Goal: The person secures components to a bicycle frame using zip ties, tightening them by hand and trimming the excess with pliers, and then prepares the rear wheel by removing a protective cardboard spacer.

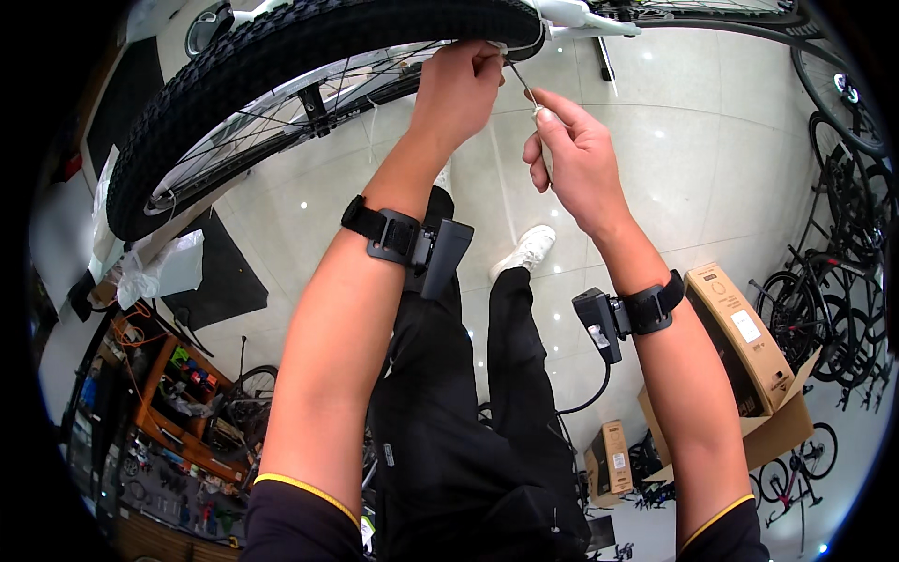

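– What are we gripping with our right hand (pixel 582 155)?
– We pinch a thin strand (pixel 521 81) between thumb and forefinger, tips nearly together; it slants up toward the right end of the black tyre (pixel 309 37).
– And our left hand (pixel 459 89)?
– Curled closed beside the tyre, though we cannot tell what it holds

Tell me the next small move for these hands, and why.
Probably ease the right hand back slightly while the left hand steadies the white cord at the bicycle tire: a thin straight piece, cord or tool I can't tell, runs between the two hands, and both look closed in a pinch.
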Demonstrator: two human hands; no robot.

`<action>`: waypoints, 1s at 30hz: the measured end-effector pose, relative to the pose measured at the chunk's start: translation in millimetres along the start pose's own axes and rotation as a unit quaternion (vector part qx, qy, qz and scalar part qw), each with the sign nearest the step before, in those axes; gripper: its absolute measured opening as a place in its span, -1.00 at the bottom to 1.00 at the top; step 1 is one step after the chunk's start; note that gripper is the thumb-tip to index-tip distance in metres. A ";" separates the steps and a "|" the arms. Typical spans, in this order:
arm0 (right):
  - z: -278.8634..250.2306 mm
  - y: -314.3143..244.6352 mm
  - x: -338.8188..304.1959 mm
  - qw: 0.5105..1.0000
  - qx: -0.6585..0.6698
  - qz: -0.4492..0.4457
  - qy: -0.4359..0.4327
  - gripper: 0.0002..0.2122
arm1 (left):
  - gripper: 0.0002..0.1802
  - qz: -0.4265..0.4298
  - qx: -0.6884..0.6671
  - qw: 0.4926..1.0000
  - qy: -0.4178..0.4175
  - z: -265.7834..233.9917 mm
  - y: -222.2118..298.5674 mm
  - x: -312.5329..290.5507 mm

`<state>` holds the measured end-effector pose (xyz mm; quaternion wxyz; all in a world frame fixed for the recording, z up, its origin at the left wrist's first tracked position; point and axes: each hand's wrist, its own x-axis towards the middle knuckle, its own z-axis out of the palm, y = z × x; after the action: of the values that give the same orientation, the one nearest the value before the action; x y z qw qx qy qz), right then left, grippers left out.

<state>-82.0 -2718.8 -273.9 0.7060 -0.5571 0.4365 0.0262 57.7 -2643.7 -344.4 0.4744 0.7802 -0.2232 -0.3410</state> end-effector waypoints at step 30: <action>12.5 23.6 11.3 0.976 0.205 0.067 -0.028 -0.74 | -0.80 -0.181 -0.323 0.929 -0.011 8.4 -0.4 1.1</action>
<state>-80.1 -2704.9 -299.3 0.8140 -0.3686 0.4489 -0.0012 52.2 -2649.2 -347.8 0.6287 0.6077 0.0385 -0.4836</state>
